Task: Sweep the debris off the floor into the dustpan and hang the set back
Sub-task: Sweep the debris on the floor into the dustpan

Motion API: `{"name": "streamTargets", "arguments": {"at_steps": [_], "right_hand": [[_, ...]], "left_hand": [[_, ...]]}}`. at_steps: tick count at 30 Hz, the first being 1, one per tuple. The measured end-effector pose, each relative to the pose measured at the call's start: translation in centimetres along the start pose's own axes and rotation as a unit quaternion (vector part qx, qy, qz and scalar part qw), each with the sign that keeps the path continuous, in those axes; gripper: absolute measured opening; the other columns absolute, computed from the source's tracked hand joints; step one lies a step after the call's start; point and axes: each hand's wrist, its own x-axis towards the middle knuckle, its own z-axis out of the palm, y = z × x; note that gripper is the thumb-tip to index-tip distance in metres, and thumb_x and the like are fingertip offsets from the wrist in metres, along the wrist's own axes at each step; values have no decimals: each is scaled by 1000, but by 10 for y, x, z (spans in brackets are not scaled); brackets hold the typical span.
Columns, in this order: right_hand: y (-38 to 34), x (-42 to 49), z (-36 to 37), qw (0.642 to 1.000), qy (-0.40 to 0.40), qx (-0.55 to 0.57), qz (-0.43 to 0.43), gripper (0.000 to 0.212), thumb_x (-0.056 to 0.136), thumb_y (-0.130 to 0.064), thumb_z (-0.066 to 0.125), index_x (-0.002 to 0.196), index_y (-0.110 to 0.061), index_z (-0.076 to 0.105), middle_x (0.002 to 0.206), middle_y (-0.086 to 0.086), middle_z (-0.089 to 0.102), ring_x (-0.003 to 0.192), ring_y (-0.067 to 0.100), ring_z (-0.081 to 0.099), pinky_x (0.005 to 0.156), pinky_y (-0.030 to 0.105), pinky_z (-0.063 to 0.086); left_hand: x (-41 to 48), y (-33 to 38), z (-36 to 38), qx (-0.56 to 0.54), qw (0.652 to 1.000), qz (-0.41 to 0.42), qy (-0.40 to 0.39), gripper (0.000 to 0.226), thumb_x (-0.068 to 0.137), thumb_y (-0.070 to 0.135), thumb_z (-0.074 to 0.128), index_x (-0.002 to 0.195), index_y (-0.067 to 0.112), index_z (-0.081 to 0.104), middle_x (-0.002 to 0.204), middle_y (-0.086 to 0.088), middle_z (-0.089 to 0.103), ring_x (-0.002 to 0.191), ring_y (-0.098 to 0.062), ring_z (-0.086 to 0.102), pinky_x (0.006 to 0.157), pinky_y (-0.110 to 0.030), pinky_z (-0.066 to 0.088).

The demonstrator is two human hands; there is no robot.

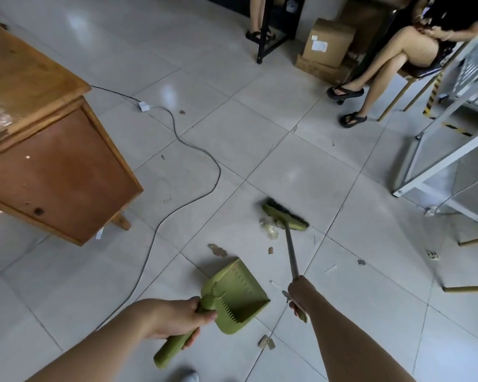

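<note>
While grips hold handles, debris (269,230) ahead

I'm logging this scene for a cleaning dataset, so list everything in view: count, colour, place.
Green plastic dustpan: one, on the floor, bottom centre.
Green broom with grey pole: one, head on the floor beyond the dustpan.
Scattered debris: several brown and pale bits, around dustpan and broom.
Brown wooden cabinet: one, left.
Grey cable: one, trailing across the pale floor tiles.
Cardboard boxes: at least two, brown, top right.
White metal frame: one, right.
Seated person: one, top right; another person's legs at top.
Left hand: grip on the dustpan handle.
Right hand: grip on the broom pole.
</note>
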Motion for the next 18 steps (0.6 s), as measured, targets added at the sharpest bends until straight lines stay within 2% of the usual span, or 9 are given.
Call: {"name": "streamTargets", "arguments": {"at_steps": [4,7,10,12,14,16,18], "right_hand": [[48,-35,23,1000,-9,3,-5,23,94,-15,31,113,-17,43,96,16,62,60,22,56,42,22,44],[87,-66,42,1000,-7,-18,2,22,92,-16,26,107,-19,41,92,14,61,57,21,57,41,23,45],[111,-92,51,999,-16,-35,3,22,92,-20,25,107,-19,41,86,12,61,52,20,58,41,23,46],[112,-102,47,999,-7,-43,-9,24,93,-21,28,109,-17,46,88,12,63,58,23,61,49,30,54],[107,-111,41,996,24,-73,-54,25,95,-20,36,113,-12,51,99,12,67,74,26,66,63,33,58],[101,-117,37,990,60,-88,-90,28,96,-20,39,116,-8,56,102,10,67,79,25,66,56,27,52],[92,-126,38,988,78,-75,-112,32,98,-21,37,119,-8,58,95,7,64,70,19,60,46,22,39]], "left_hand": [[-3,3,9,-12,999,23,20,31,101,42,40,117,16,39,70,-1,50,50,-10,49,56,-20,46],[-8,0,17,24,999,26,42,34,102,43,36,121,15,37,58,1,51,47,-10,46,54,-20,44],[-12,-5,27,27,998,20,50,37,101,46,35,121,14,38,53,3,50,48,-11,45,60,-23,42],[-15,-9,30,28,997,25,61,37,101,48,34,119,15,38,53,2,51,49,-12,45,64,-26,42],[-21,-12,28,45,996,29,72,37,102,48,33,117,14,39,54,1,52,50,-13,46,68,-28,42],[-27,-12,24,71,994,28,77,40,101,49,32,116,14,41,54,2,53,53,-14,47,68,-28,42],[-33,-12,19,116,990,25,80,43,101,50,30,111,11,44,56,1,53,56,-15,48,70,-29,42]]}}
